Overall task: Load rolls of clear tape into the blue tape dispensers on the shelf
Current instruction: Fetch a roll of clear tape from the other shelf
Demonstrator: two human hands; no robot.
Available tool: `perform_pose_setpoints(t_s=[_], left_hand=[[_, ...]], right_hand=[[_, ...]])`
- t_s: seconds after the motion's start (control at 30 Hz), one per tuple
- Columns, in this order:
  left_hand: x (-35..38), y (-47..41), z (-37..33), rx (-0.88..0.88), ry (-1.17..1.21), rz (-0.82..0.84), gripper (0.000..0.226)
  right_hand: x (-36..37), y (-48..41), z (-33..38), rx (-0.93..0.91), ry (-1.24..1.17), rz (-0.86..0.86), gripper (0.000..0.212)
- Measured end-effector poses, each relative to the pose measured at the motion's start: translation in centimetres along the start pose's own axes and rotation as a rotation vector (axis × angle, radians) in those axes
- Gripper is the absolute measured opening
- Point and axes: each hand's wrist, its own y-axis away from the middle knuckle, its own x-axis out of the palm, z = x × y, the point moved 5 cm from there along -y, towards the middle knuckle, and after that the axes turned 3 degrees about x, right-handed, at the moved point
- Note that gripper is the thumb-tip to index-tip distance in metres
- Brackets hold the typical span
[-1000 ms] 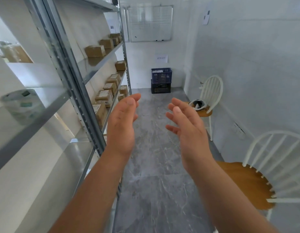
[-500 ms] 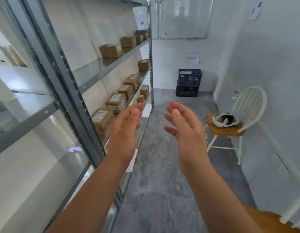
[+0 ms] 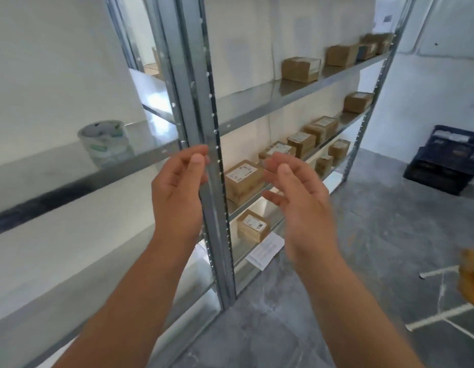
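We hold our left hand and right hand released, empty, ready; tape rolls wait at ten o'clock on the shelf.

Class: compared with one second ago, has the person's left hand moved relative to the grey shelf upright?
Yes. The left hand was right of the grey shelf upright earlier; now it overlaps its left side, though the camera turned too.
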Motion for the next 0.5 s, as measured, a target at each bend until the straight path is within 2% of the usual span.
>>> perform_pose_setpoints(t_s=[0.17,0.27,0.5], left_hand=[[-6.9,-2.2,-0.7,0.089,0.01,-0.248,0.019],[-10.1,-3.3,-0.6,0.103,0.03,-0.369,0.02],[-12.6,-6.6,0.5,0.092,-0.009,-0.467,0.015]], right_hand=[[6.7,-2.4,-1.8,0.065,-0.091,0.227,0.022],[10.7,-3.4,-2.7,0.07,-0.065,0.324,0.019],[17.2,-6.0,-4.2,0.064,-0.053,0.48,0.026]])
